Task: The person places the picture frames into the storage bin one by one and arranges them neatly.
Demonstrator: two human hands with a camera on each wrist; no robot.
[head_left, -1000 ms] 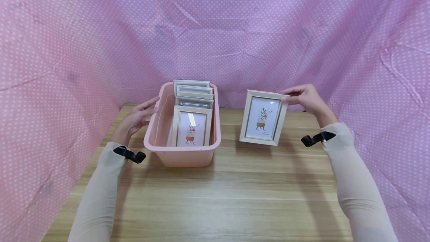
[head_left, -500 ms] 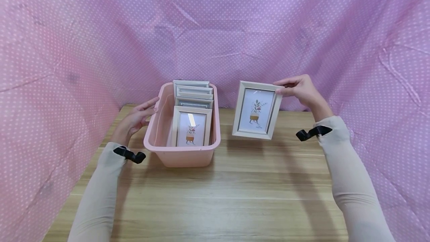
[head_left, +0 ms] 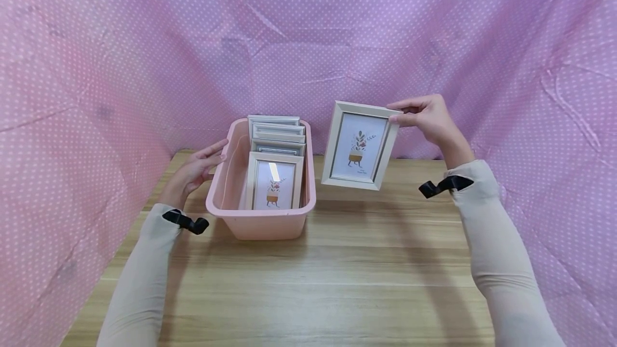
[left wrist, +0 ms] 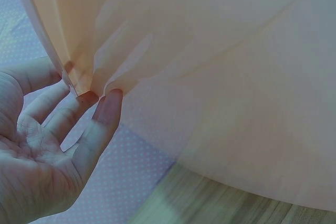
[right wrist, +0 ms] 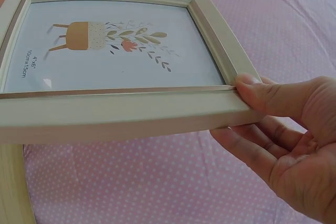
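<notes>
My right hand (head_left: pixel 434 117) pinches a cream picture frame (head_left: pixel 360 146) by its upper right corner, thumb on the front and fingers behind. The frame hangs above the table, slightly tilted, right of a pink plastic tub (head_left: pixel 265 226). Its print, a plant in a brown legged pot, faces up in the right wrist view. My left hand (head_left: pixel 193 170) rests against the tub's left side with its fingers extended; in the left wrist view, fingertips (left wrist: pixel 111 106) touch the pink wall. Inside the tub, along its right side, several picture frames (head_left: pixel 275 181) lean in a row.
A wooden table (head_left: pixel 308 288) lies under everything. Pink polka-dot cloth (head_left: pixel 328 63) hangs behind and at both sides of it. The tub's left part (head_left: pixel 236 170) shows bare inner wall beside the row of frames.
My right hand has lifted the picture frame and carried it left, closer to the tub. The left hand and the tub have stayed where they were.
</notes>
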